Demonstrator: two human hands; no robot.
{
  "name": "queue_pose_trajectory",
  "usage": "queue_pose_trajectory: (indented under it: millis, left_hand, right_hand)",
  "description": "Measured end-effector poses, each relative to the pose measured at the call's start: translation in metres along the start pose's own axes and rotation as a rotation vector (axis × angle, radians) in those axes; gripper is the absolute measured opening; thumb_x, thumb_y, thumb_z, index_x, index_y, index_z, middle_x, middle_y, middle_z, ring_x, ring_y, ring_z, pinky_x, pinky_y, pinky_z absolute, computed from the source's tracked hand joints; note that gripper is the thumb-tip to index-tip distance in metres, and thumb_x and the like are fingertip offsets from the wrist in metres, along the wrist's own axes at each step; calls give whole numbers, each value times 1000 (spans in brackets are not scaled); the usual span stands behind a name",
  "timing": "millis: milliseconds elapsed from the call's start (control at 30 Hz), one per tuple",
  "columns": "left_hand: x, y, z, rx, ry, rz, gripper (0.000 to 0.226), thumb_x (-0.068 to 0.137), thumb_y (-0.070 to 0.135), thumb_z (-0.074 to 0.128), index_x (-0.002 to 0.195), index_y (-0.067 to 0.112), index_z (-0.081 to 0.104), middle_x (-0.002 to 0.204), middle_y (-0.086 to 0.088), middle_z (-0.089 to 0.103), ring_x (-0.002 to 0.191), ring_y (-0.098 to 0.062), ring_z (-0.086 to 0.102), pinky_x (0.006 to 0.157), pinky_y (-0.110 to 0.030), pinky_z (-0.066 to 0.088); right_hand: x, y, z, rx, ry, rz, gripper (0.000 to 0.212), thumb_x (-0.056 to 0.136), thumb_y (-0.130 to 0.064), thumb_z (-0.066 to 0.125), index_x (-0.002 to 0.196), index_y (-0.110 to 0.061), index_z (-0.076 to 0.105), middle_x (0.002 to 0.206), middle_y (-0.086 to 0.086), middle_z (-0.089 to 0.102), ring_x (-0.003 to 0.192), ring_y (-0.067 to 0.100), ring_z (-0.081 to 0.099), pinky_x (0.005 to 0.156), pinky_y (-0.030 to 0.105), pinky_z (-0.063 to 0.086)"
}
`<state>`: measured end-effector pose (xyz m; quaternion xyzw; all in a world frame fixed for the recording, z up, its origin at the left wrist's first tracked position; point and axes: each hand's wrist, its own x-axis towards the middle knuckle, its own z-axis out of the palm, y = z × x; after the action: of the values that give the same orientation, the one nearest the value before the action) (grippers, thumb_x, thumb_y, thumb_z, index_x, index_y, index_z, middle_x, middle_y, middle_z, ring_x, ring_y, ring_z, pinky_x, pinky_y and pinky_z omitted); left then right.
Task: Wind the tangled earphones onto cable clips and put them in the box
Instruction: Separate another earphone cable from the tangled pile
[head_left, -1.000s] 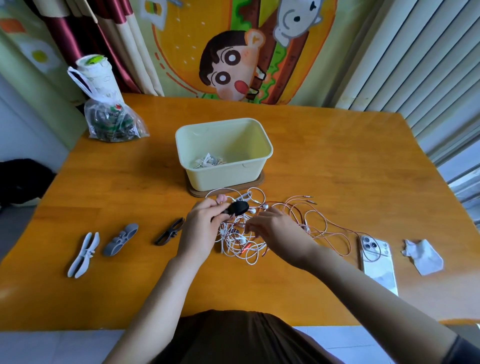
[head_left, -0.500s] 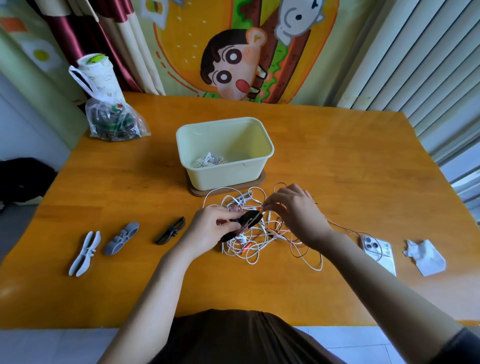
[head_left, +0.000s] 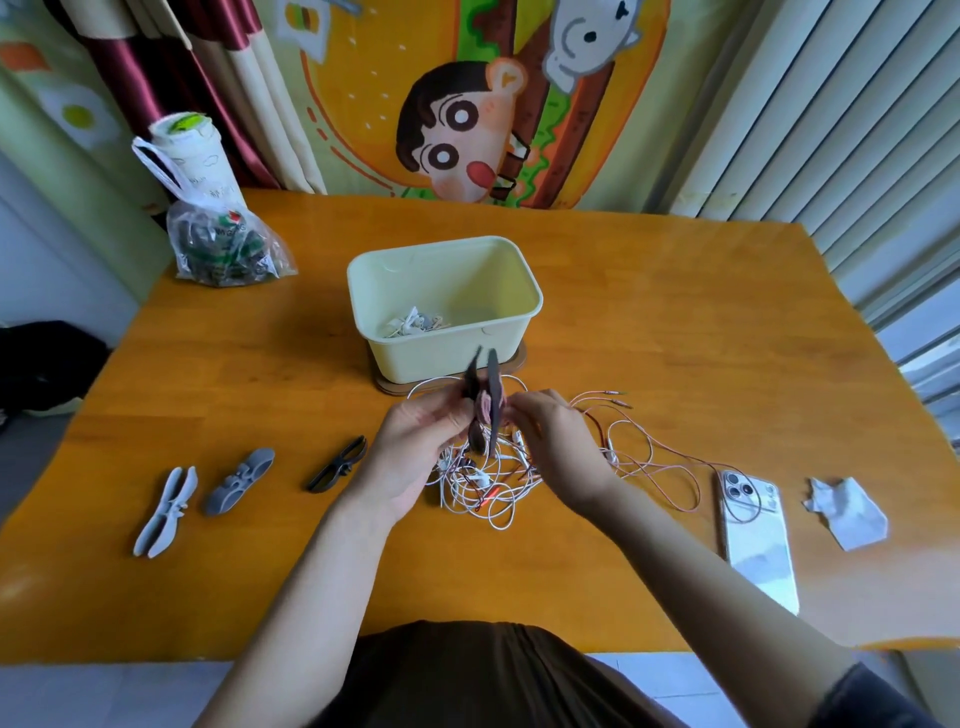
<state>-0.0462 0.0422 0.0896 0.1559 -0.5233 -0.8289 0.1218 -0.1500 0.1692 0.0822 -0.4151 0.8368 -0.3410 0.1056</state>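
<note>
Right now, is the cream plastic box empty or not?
Not empty. The cream rectangular plastic box holds one small bundle of white earphones in its near-left corner; the rest of its floor shows bare.

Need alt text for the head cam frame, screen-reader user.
The left hand grips a black cable clip upright while the right hand pinches pink earphone cable wound round its middle, above a heap of tangled earphones. Behind stands a pale yellow box holding some earphones; three spare clips lie to the left, a phone to the right.
</note>
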Motion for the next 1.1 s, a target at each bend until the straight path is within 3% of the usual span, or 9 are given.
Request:
queue_pose_trajectory:
  millis: [133,333,433,533,633,700,867,1033,1100]
  left_hand:
    - [4,1,5,-182,158,-20,21,73,25,63,87,27,78,95,7,74,88,-4,67,77,-25,51]
    - [6,-3,2,-214,427,-76,21,93,19,53,110,20,66,101,0,70,92,-11,62,76,-28,43]
    - [8,-9,0,-131,551,-51,17,93,17,58,105,23,69,105,0,71,96,-11,61,78,-26,45]
    - [11,-16,0,21,633,90,24,90,6,62,110,16,68,86,16,73,81,5,64,74,-13,49]
    - [12,-25,-11,299,709,187,28,86,-2,64,113,4,68,99,4,70,98,2,61,84,-10,49]
    - [9,-30,-23,520,732,203,29,85,0,65,114,4,68,109,-3,68,107,-2,56,81,-2,43]
    - [0,-36,-37,852,651,200,29,85,1,67,114,3,68,105,-6,67,97,-13,59,68,2,36]
    - [1,-34,-25,912,335,47,29,86,3,66,115,8,69,105,2,66,103,-19,63,74,-12,41]
    - [3,-31,-21,898,234,17,30,86,4,66,114,11,69,110,2,68,105,-16,63,71,-3,41]
  right_hand:
    - [-8,-6,18,-7,-63,-51,17,96,-9,48,90,-7,64,86,7,64,80,18,44,71,26,31]
    - [-10,-18,20,-158,-76,-90,25,97,-21,47,106,-7,66,99,8,64,91,28,53,79,39,44]
    - [-13,-19,17,-178,-104,-73,24,98,-22,47,104,-10,66,104,6,64,97,26,53,83,37,44]
    - [-17,-25,16,-148,-168,-48,25,98,-23,45,99,-11,66,99,5,63,92,25,56,78,36,44]
    - [-22,-30,18,-162,-240,-55,28,99,-25,42,99,-11,67,100,4,65,91,22,58,83,36,45]
    - [-23,-29,15,-181,-267,-58,29,99,-27,41,102,-12,66,105,3,65,95,22,58,87,36,45]
    - [-10,-15,-10,-380,-265,-111,28,98,-35,43,108,-21,66,117,-3,62,112,19,49,96,32,35]
    - [13,0,-37,-593,-186,-178,19,94,-32,52,103,-26,68,116,-3,61,120,22,43,102,36,28]
    - [18,2,-42,-604,-135,-182,16,91,-30,57,96,-24,71,112,-2,63,118,25,46,103,39,30]
